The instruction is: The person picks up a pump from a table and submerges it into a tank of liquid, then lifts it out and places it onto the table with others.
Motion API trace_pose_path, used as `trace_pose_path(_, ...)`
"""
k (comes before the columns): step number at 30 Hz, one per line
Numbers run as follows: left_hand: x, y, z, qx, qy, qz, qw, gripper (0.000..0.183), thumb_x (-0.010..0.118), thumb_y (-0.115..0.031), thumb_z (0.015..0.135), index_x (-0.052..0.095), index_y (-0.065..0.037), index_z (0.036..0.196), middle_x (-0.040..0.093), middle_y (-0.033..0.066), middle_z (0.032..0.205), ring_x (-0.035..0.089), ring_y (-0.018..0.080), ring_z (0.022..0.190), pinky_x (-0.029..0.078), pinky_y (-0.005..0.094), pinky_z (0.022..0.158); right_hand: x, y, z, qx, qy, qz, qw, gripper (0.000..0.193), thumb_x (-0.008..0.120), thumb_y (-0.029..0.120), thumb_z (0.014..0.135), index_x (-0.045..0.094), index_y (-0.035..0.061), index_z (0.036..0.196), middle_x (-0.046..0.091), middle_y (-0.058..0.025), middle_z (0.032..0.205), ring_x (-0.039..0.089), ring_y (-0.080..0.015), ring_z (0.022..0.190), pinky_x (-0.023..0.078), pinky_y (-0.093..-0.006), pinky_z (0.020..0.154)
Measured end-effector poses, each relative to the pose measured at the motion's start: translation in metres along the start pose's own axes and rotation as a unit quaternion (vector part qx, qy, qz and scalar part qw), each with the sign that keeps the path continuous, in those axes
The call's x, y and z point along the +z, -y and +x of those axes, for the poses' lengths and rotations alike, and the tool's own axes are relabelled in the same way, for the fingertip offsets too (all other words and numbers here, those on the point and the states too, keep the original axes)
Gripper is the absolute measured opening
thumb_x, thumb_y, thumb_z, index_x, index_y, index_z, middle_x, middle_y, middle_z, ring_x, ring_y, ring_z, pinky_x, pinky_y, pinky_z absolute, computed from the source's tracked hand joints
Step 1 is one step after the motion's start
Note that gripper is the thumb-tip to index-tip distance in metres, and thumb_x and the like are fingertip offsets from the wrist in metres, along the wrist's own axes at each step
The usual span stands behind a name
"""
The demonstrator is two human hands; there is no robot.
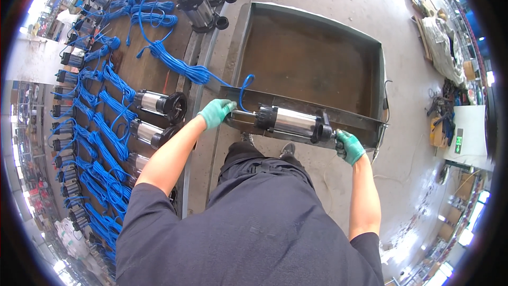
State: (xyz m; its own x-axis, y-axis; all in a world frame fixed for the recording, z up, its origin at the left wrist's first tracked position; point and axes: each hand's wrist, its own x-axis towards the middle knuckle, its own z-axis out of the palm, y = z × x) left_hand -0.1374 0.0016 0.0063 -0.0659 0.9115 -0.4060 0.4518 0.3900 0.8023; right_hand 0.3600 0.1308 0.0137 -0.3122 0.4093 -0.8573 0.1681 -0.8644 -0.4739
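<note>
A submersible pump (pixel 293 122) with a shiny steel body and black ends lies on its side across the near edge of a metal tank (pixel 312 101). My green-gloved left hand (pixel 216 113) is closed at the left end of the pump, around the outer end of a slim metal rod (pixel 244 114). My right hand (pixel 349 147), gloved alike, is closed on the pump's black right end; its fingers hide what exactly they grip. A blue cable (pixel 182 66) runs from the pump's left end to a tied bundle at the bench edge.
On the left, a long bench (pixel 138 53) holds several steel pumps (pixel 153 103) and bundled blue cables (pixel 103 180). More pumps (pixel 198 8) stand upright at its far end. The tank's brown basin (pixel 312 58) lies beyond my hands. Right of it is grey floor (pixel 407 90), with a wrapped pile (pixel 443 47) farther off.
</note>
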Motion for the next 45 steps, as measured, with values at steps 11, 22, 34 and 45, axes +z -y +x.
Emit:
trace_pose_path(11, 0.006, 0.027, -0.014, 0.139, -0.036, -0.004, 0.99, 0.042, 0.074, -0.031, 0.095, 0.067, -0.002, 0.123, 0.065, 0.0051, 0.095, 0.066, 0.0219, 0.098, 0.053, 0.0357, 0.091, -0.01, -0.016, 0.004, -0.092, 0.086, 0.169, 0.978, 0.018, 0.064, 0.01, 0.092, 0.065, 0.0127, 0.11, 0.062, -0.0007, 0.089, 0.059, -0.0175, 0.072, 0.049, -0.0361, 0.061)
trace_pose_path(22, 0.005, -0.002, -0.001, -0.179, 0.01, -0.221, 0.959, 0.042, 0.06, -0.043, 0.104, 0.066, -0.005, 0.12, 0.063, 0.0012, 0.074, 0.06, 0.014, 0.062, 0.052, 0.0295, 0.062, 0.037, 0.044, -0.01, -0.092, 0.021, -0.547, 0.832, 0.048, 0.066, 0.002, 0.09, 0.058, 0.0021, 0.138, 0.073, -0.0106, 0.089, 0.07, -0.0179, 0.071, 0.058, -0.0348, 0.066)
trace_pose_path(34, 0.007, -0.001, 0.006, -0.317, 0.036, -0.315, 0.894, 0.034, 0.058, -0.042, 0.104, 0.062, -0.009, 0.105, 0.055, 0.0001, 0.07, 0.06, 0.0145, 0.068, 0.051, 0.0313, 0.061, 0.028, 0.013, -0.009, -0.161, -0.05, -0.138, 0.976, 0.027, 0.063, 0.013, 0.099, 0.066, 0.0013, 0.123, 0.066, -0.0022, 0.084, 0.055, -0.0093, 0.063, 0.046, -0.0259, 0.054)
trace_pose_path(45, 0.003, 0.012, -0.021, -0.107, 0.021, -0.194, 0.975, 0.034, 0.057, -0.042, 0.105, 0.058, -0.009, 0.096, 0.054, -0.0015, 0.075, 0.05, 0.0109, 0.058, 0.044, 0.0288, 0.054, 0.036, 0.023, -0.022, -0.158, 0.031, -0.046, 0.986, 0.026, 0.059, -0.001, 0.09, 0.069, -0.0018, 0.114, 0.074, -0.0113, 0.1, 0.07, -0.0207, 0.095, 0.058, -0.0329, 0.083)
